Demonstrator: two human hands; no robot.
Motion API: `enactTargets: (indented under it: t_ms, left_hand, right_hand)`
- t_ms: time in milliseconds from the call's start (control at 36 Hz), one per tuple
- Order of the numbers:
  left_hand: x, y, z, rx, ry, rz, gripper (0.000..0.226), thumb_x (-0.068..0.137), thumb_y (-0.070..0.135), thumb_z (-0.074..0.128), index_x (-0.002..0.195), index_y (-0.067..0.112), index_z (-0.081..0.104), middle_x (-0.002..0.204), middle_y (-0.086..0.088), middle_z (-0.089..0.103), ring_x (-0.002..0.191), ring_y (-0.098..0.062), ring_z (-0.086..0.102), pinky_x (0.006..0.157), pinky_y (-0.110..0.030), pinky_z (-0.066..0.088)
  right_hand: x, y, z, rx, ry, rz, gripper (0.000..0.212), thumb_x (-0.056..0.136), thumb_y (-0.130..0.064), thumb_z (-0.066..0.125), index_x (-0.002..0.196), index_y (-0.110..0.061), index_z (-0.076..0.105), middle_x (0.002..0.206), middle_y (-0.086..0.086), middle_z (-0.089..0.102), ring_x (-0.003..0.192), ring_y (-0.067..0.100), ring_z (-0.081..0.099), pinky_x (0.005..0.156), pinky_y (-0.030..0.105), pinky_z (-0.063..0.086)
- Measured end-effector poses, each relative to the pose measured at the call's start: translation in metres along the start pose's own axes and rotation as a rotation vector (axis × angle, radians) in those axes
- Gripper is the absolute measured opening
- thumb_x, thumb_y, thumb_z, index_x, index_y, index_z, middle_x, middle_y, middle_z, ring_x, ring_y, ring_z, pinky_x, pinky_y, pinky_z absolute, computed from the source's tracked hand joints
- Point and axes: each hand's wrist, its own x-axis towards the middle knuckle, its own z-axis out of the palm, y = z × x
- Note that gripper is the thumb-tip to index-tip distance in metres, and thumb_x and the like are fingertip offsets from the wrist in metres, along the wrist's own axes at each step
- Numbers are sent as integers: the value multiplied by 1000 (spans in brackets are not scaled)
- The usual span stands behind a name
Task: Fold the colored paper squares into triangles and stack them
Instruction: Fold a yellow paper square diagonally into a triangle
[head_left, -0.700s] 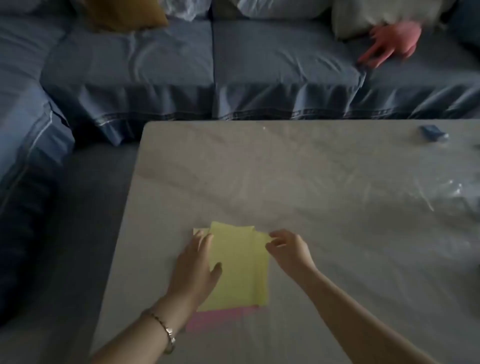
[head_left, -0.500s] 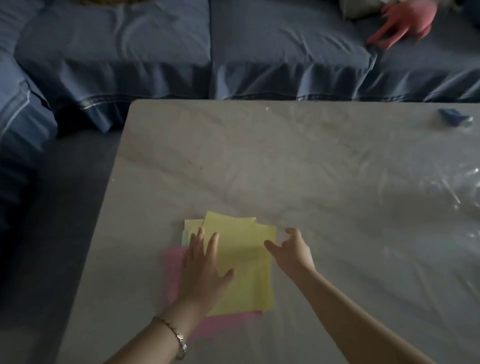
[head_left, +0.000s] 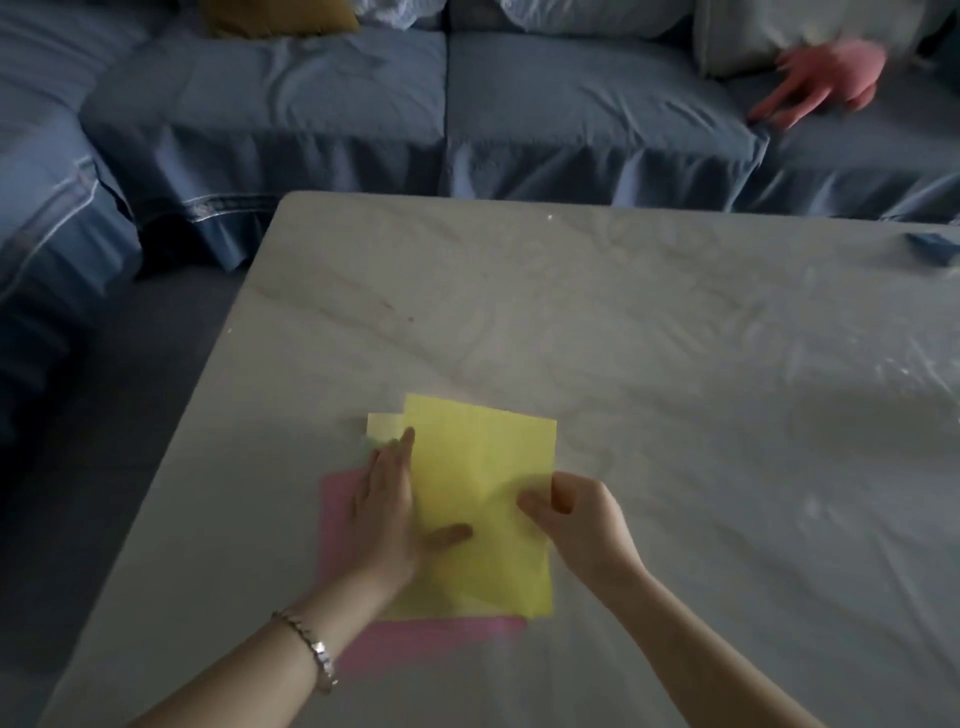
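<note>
Near-left counter (head_left: 571, 312): yellow sheet (head_left: 478, 467) lies on top of the paper pile, pink sheet (head_left: 441, 639) sticking out underneath.
Your left grip (head_left: 387, 509): released, fingers straight, pressing flat on the yellow sheet's left edge.
Your right grip (head_left: 582, 514): pinching the yellow sheet's right edge.
Far side: blue sofa (head_left: 311, 93).

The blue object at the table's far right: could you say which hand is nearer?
Right. The right hand is left of the blue object; the left hand is farther left.
</note>
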Motion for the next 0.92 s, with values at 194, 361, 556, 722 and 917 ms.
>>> enactTargets:
  t_ms: [194, 361, 556, 722, 917]
  left_hand:
    - [7, 17, -45, -610, 230, -130, 77, 74, 20, 75, 137, 5, 34, 137, -12, 45, 125, -20, 45, 92, -19, 34]
    - [-23, 36, -83, -561, 172, 106, 10, 84, 15, 65, 74, 13, 66, 77, -12, 64, 72, -19, 55, 63, -27, 41]
    - [-58, 51, -109, -667, 57, 93, 11, 87, 10, 61, 78, 12, 67, 62, 2, 68, 49, -9, 63, 45, -17, 49]
    - [-76, 54, -114, -579, -12, 164, 8, 86, 11, 61, 83, 13, 68, 77, -3, 71, 62, -13, 66, 59, -21, 51]
    - [-85, 58, -110, -441, -50, 315, 14, 87, 6, 60, 78, 15, 65, 59, 11, 64, 52, 0, 55, 52, -19, 42]
  right_hand:
    - [-16, -24, -22, 348, 94, -149, 25, 84, -3, 63, 60, -8, 56, 42, -11, 45, 37, 0, 36, 41, 11, 29]
    - [-61, -44, -30, 450, 121, -300, 38, 85, -2, 60, 109, -28, 46, 49, -8, 60, 43, 1, 47, 46, 12, 39]
    - [-99, -40, -57, 77, 55, -711, 65, 78, -1, 48, 110, -58, 51, 94, -19, 64, 75, 0, 61, 70, 11, 46]
    - [-107, -42, -70, -362, 332, -907, 24, 65, -26, 78, 88, -30, 73, 86, -11, 37, 81, 4, 39, 69, 16, 38]
    - [-115, -54, -81, -281, 168, -784, 21, 72, -52, 55, 85, -39, 65, 132, -30, 24, 126, -1, 21, 97, 15, 19]
